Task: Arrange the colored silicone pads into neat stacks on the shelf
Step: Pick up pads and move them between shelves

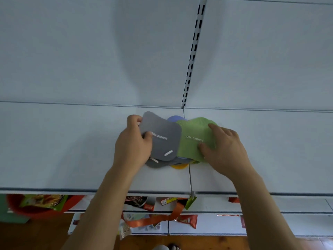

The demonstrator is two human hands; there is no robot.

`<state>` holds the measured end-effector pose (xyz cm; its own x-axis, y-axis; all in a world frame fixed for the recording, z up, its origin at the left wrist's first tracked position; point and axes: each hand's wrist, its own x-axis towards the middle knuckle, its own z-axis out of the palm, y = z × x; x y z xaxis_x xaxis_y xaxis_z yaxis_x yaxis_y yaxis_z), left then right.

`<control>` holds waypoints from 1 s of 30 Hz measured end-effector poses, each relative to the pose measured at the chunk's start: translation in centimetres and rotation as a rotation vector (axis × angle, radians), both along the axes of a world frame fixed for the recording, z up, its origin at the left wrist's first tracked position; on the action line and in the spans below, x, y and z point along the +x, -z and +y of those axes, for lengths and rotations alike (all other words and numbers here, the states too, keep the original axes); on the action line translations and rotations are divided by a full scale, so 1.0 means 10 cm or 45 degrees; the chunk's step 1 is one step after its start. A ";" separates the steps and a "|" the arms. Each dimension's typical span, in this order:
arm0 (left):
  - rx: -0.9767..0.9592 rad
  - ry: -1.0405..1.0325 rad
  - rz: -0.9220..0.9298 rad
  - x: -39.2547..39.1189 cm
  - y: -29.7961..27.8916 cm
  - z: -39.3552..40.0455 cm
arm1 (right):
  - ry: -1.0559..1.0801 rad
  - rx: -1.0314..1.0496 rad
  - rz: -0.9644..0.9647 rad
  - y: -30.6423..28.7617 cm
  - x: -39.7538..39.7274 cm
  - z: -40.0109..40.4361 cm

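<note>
On the white shelf (72,150), sorting is underway: left hand (133,147) pinches a grey pad (162,134), right hand (225,148) presses spread fingers on the green pad (193,141); next, align matching colours.

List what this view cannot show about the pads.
- Head view: pad count unknown; grey pad and green pad cover the pile.
- Blue pad and yellow pad: only edges show.
- Left hand hides the grey pad's left edge.
</note>
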<state>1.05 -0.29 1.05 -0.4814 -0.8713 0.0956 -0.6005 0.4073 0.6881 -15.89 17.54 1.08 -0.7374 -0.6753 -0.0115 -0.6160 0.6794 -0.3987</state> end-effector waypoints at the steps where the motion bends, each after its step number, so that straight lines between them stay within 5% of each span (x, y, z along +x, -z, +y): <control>1: 0.008 -0.014 -0.017 0.03 0.01 -0.04 | 0.006 -0.040 -0.030 -0.01 -0.01 -0.01; 12: 0.037 0.053 0.010 0.06 0.07 -0.01 | 0.338 -0.203 -0.234 0.02 -0.03 0.03; 23: 0.213 0.139 0.090 0.21 0.03 0.09 | 0.167 -0.414 -0.127 0.09 0.40 0.06; 30: 0.364 0.288 0.301 0.31 -0.01 0.29 | 0.543 -0.715 -0.195 0.05 0.78 0.54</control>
<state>4.13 2.61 1.17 -0.6568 -0.7540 -0.0036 -0.3302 0.2834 0.9004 -8.04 22.98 0.56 -0.9562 -0.2632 0.1283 -0.2518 0.5155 -0.8191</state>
